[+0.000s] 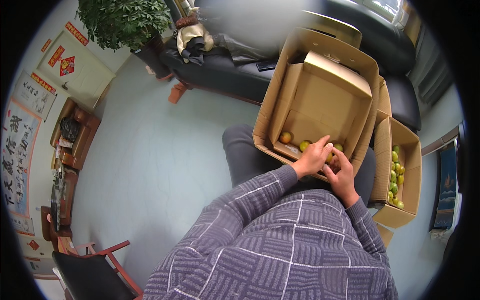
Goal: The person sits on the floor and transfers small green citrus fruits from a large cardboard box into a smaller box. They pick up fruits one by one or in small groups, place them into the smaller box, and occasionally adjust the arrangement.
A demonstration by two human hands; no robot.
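Pale blue floor (pixel 150 150), black sofa (pixel 227 80), leafy potted plant (pixel 125 20), pale door (pixel 90 72).

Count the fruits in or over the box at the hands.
4 visible: a reddish fruit at the left, a yellow-green one beside the left hand, another beyond the right hand, one between both hands. The hands may hide more.

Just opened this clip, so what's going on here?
A person's left hand and right hand are close together over the near end of an inner cardboard box, with a partly hidden fruit between them; the grip is unclear. Loose fruits lie along that end. A second box to the right holds more, mostly green.
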